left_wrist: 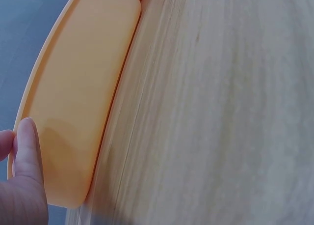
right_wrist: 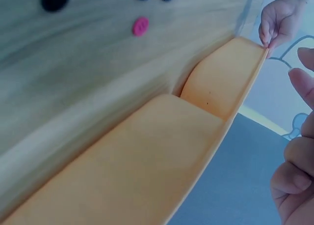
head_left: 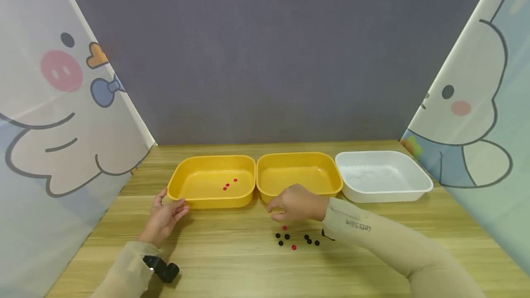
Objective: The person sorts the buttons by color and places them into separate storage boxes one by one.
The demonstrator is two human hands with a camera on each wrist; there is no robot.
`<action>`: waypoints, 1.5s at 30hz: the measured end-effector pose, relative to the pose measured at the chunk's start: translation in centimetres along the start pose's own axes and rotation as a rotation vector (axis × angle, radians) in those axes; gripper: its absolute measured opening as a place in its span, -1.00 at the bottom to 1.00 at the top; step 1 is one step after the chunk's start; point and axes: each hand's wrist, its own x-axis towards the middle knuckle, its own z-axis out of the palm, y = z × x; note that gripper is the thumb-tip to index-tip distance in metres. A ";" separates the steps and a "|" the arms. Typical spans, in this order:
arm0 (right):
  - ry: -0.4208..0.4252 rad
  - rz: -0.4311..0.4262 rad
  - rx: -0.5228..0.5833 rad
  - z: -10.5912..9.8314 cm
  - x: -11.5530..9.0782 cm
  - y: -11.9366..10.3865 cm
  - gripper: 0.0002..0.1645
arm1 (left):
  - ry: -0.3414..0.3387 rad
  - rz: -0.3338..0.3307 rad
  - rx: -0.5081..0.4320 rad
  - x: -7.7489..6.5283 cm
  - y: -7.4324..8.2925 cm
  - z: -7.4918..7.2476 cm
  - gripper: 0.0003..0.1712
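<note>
My left hand (head_left: 162,219) pinches the front left corner of the left yellow tray (head_left: 219,203), thumb at the rim; the right wrist view shows this grip from the side. Three small red buttons (head_left: 227,185) lie inside that tray. My right hand (head_left: 298,203) hovers near the front edge of the middle yellow tray (head_left: 300,155). In the right wrist view its thumb and a fingertip stand apart with nothing visible between them, the other fingers bent. Just below it on the table are a red button (head_left: 284,227), another red button (head_left: 294,247) and several black buttons (head_left: 287,237).
A white tray (head_left: 385,197) stands at the right end of the row, beside the middle tray. All three trays rest on a wood-grain table (head_left: 232,261). A grey panel (head_left: 273,59) rises behind, with printed cartoon sheets (head_left: 25,82) at both sides.
</note>
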 end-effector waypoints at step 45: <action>-0.006 0.084 0.121 3.9 -4.8 -0.3 -0.85 | 0.009 -0.026 0.006 0.0 0.1 -0.2 -0.01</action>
